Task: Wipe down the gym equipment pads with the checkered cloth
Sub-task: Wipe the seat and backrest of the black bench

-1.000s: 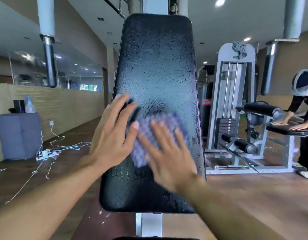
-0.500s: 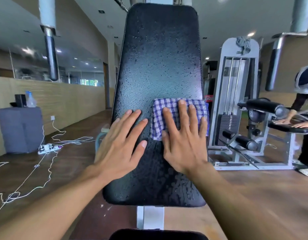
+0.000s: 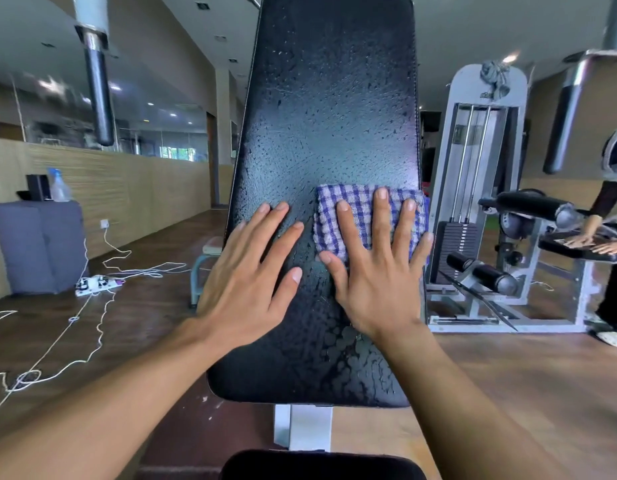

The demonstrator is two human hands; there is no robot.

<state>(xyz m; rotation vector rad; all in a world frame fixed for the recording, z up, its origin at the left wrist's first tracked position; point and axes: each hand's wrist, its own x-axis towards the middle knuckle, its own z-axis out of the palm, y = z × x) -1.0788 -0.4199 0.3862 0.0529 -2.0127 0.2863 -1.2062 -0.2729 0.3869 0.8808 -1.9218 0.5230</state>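
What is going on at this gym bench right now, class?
A person is wiping a wet black back pad. The right hand presses a checkered cloth flat against the pad's right edge, fingers spread. The left hand rests flat on the bare pad beside it. Droplets cover the pad above and below the cloth.

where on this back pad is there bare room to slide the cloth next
Bare room: the whole upper pad above the cloth, and the lower strip below both wrists. Crowded: the middle band, left hand beside right hand.
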